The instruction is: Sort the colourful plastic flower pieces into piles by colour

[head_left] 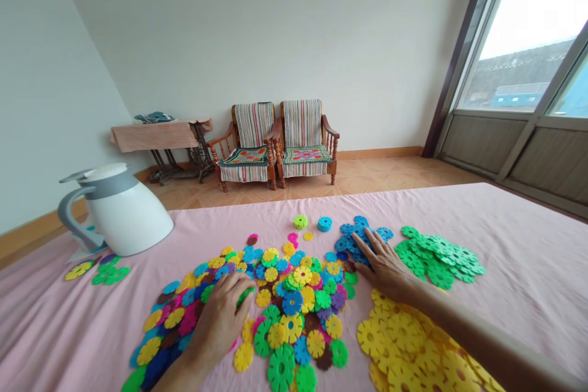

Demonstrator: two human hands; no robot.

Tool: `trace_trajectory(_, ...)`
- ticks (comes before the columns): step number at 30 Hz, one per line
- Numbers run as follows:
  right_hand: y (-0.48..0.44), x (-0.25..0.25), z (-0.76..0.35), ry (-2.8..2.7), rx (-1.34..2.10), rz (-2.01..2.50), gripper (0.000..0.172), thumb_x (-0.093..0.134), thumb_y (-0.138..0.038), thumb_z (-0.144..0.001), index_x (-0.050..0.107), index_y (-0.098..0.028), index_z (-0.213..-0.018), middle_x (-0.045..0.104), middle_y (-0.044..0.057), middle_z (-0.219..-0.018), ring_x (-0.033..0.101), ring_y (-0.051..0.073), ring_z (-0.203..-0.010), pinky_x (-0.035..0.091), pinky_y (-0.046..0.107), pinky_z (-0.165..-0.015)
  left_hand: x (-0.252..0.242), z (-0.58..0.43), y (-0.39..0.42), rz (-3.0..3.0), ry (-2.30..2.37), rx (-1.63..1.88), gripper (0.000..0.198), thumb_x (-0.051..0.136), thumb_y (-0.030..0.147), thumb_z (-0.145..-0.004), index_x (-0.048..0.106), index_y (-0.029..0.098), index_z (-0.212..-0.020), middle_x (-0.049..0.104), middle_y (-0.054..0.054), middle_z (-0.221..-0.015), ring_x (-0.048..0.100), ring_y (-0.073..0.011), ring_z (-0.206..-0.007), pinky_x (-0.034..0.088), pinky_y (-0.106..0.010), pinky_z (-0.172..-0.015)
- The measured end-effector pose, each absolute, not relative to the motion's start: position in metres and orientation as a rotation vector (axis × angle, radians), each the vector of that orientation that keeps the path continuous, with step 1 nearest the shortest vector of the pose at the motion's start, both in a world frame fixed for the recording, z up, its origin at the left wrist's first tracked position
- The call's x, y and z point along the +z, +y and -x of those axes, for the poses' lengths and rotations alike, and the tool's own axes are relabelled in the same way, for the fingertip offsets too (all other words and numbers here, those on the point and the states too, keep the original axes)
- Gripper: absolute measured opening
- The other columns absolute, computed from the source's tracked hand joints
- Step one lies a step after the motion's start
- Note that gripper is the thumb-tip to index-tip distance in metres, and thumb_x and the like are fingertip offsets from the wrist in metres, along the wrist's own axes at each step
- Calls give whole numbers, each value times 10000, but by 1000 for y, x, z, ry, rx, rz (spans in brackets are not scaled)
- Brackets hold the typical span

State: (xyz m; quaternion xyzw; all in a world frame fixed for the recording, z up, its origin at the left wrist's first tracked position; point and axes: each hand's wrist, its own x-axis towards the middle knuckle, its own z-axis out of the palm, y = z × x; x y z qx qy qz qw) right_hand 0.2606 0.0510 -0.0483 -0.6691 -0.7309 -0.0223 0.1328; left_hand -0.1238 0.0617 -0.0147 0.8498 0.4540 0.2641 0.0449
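Note:
A big mixed heap of flat plastic snowflake discs (285, 300) in many colours lies on the pink tablecloth (528, 269). My left hand (225, 315) rests on the heap's left part, fingers curled down round a green disc (245, 295). My right hand (383, 263) lies flat with fingers stretched onto a small pile of blue discs (356, 239). A yellow pile (404, 343) sits under my right forearm, and a green pile (441, 257) lies just right of that hand.
A white jug with a grey handle (119, 208) stands at the left, with a few yellow and green discs (98, 272) beside it. Single green and blue discs (312, 222) lie beyond the heap. Two wooden armchairs (275, 144) and a small table stand against the far wall.

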Motion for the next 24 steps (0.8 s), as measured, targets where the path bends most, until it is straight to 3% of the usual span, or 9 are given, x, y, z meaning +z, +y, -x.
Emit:
trace_trajectory(7, 75, -50, -270, -2114, -168, 1888, 612, 303, -542, -923, 215, -273, -1465, 149, 116, -1539, 181, 315, -1384, 261, 503, -1075, -16, 125, 62, -2593, 1392, 773, 165, 441, 235, -904, 605, 233, -917, 597, -38, -963, 554, -201, -943, 465, -356, -848)
trace_trajectory(15, 91, -44, -272, -2056, -251, 1942, 586, 304, -487, -935, 257, -224, -1457, 271, 142, -1498, 297, 334, -1340, 326, 531, -1024, -17, 126, 62, -2599, 1392, 758, 154, 454, 237, -899, 606, 235, -923, 596, -40, -969, 553, -203, -944, 468, -359, -848)
trace_trajectory(20, 88, -27, -259, -2242, -354, 1713, 536, 357, -216, -920, 270, -262, -1447, 273, 71, -1508, 229, 279, -1374, 251, 505, -1074, -18, 126, 62, -2586, 1406, 764, 162, 446, 232, -902, 607, 234, -917, 598, -36, -962, 556, -198, -943, 470, -358, -852)
trace_trajectory(24, 83, -16, -247, -2531, -356, 1411, 619, 381, -21, -826, 393, -301, -1377, 399, 35, -1448, 271, 248, -1358, 225, 518, -1074, -19, 126, 63, -2593, 1402, 787, 152, 466, 226, -889, 615, 240, -917, 603, -33, -961, 561, -199, -942, 475, -350, -849)
